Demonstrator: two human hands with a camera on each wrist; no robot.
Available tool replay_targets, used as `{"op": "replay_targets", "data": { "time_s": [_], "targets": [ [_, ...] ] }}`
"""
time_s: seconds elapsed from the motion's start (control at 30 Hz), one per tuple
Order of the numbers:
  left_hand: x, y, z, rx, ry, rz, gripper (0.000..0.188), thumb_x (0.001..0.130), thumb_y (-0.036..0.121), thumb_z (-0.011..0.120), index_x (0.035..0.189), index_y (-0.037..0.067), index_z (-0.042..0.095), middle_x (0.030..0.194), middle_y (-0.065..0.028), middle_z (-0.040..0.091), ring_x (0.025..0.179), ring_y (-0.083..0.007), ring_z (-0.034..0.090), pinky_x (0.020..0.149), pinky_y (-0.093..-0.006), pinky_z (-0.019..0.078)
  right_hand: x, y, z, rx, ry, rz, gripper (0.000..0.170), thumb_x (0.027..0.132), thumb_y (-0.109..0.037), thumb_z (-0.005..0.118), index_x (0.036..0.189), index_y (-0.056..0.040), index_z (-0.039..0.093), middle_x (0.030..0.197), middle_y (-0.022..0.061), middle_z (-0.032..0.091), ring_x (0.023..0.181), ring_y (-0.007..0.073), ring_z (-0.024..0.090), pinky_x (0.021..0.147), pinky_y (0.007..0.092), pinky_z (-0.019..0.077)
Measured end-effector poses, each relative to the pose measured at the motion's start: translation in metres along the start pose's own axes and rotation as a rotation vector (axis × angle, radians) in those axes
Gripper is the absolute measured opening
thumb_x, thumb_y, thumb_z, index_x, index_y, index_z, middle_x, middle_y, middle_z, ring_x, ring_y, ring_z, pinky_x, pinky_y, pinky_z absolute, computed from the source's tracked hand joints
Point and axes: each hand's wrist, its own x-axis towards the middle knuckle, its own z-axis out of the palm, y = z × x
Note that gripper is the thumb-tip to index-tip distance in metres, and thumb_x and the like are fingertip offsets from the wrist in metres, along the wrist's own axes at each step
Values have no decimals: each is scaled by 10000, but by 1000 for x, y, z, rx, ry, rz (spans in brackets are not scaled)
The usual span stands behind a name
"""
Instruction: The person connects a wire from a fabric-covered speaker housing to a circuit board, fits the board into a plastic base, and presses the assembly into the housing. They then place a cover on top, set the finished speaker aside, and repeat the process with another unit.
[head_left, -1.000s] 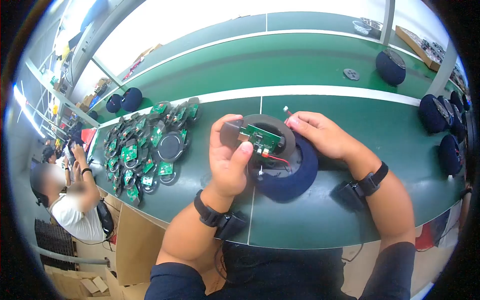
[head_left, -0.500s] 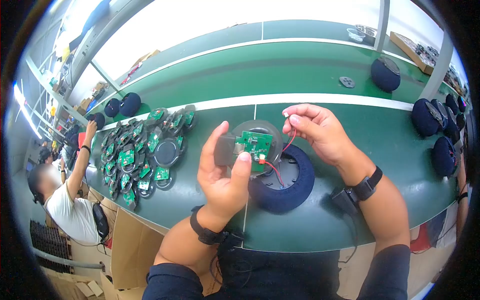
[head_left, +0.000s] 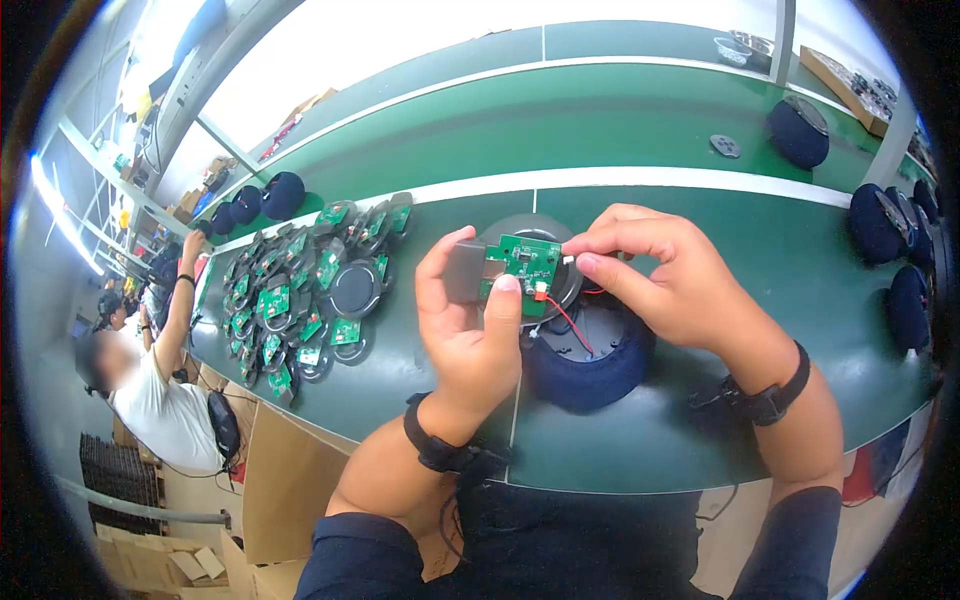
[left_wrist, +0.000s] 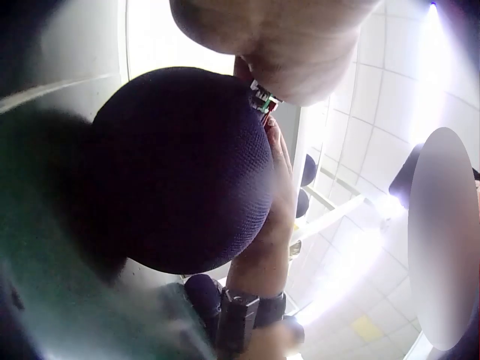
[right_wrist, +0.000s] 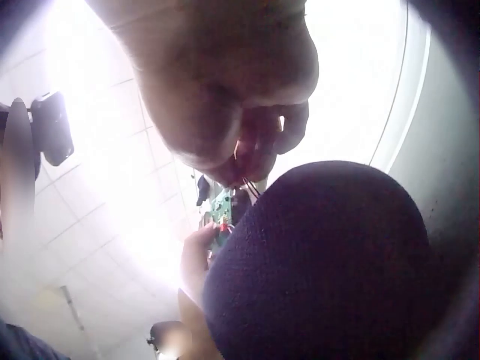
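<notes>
My left hand (head_left: 462, 350) grips a round dark disc-shaped part (head_left: 522, 226) carrying a green circuit board (head_left: 530, 262), its thumb on the board's lower edge. A small white wire connector (head_left: 569, 260) is pinched between thumb and index finger of my right hand (head_left: 668, 275), right at the board's right edge. Red wires (head_left: 570, 322) run from a plug on the board down into a navy fabric-covered round housing (head_left: 588, 382), which sits open side up below. That housing (left_wrist: 180, 172) fills much of the left wrist view; the right wrist view shows the board (right_wrist: 222, 204) beyond it.
A heap of similar discs with green boards (head_left: 275, 302) covers the table's left side. More navy housings (head_left: 880, 225) stand along the right edge and others (head_left: 283, 196) at the back left. Another person (head_left: 165, 400) reaches toward the table at far left.
My right hand has brought the wire connector leftward and down to the board's right edge. The left hand still holds the disc, its board now turned more face-on than a second ago.
</notes>
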Motion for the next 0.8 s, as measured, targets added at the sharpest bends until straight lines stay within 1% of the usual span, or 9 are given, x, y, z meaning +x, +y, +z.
{"op": "replay_targets", "data": {
  "time_s": [0.03, 0.07, 0.17, 0.23, 0.27, 0.33, 0.43, 0.77, 0.8],
  "targets": [
    [0, 0, 0, 4, -2, -2, 510, 934, 14, 630, 1397, 14, 415, 1139, -72, 576, 1016, -133, 582, 911, -298, 476, -1, 0, 0, -41, -1, -88, 199, 906, -115, 694, 1058, 7, 730, 877, 108, 693, 803, 179, 657, 749, 312, 519],
    [0, 1, 0, 6, -3, 5, 510, 935, 17, 632, 1396, 16, 415, 1138, -71, 573, 1015, -133, 581, 911, -299, 475, -2, -3, -1, -36, 2, -85, 199, 906, -115, 694, 1058, 7, 730, 877, 108, 693, 803, 179, 657, 749, 312, 519],
    [-1, -1, 3, 24, 14, 23, 503, 941, 19, 612, 1400, 18, 405, 1125, -69, 582, 998, -132, 590, 898, -298, 487, -3, -9, -3, -77, -3, 30, 166, 907, -116, 687, 1009, 10, 721, 903, 122, 672, 814, 227, 643, 784, 313, 514],
    [0, -2, 4, 41, 33, 34, 497, 948, 18, 590, 1405, 19, 396, 1113, -68, 595, 982, -132, 601, 885, -295, 500, -4, -6, -2, -191, -10, 13, 135, 912, -136, 683, 946, -8, 710, 1057, 147, 662, 978, 273, 634, 888, 337, 491],
    [-1, -2, 4, 22, 22, 11, 499, 948, 14, 587, 1406, 19, 390, 1107, -69, 593, 975, -133, 602, 869, -293, 506, -5, -3, 1, -187, -7, 16, 135, 912, -136, 683, 946, -8, 710, 1057, 147, 662, 978, 273, 634, 888, 337, 491],
    [-3, -2, 4, 7, 6, -15, 500, 949, 11, 585, 1408, 19, 385, 1101, -70, 590, 968, -134, 604, 854, -292, 513, -6, 2, 9, -191, 35, -58, 137, 906, -172, 697, 901, -35, 699, 1218, 162, 608, 1177, 328, 558, 1014, 390, 433],
    [-1, -1, 6, 1, 20, -14, 501, 953, 22, 587, 1408, 18, 378, 1091, -69, 584, 947, -133, 603, 831, -289, 520, -9, 8, 18, -189, 63, -35, 137, 902, -196, 703, 907, -60, 712, 1312, 170, 563, 1279, 359, 483, 1075, 432, 385],
    [-1, 3, 9, -2, 17, 1, 496, 960, 41, 590, 1410, 25, 382, 1113, -63, 576, 990, -128, 576, 888, -288, 485, -8, 10, 14, -140, 25, -51, 146, 899, -212, 706, 899, -67, 717, 1350, 177, 563, 1257, 365, 513, 1064, 441, 402],
    [-1, 3, 10, -7, 24, 4, 496, 960, 40, 589, 1411, 26, 383, 1118, -62, 575, 991, -127, 574, 893, -289, 483, -8, 9, 13, -98, 9, -35, 137, 902, -193, 707, 899, -56, 714, 1346, 172, 562, 1265, 326, 514, 1081, 422, 376]
  ]
}}
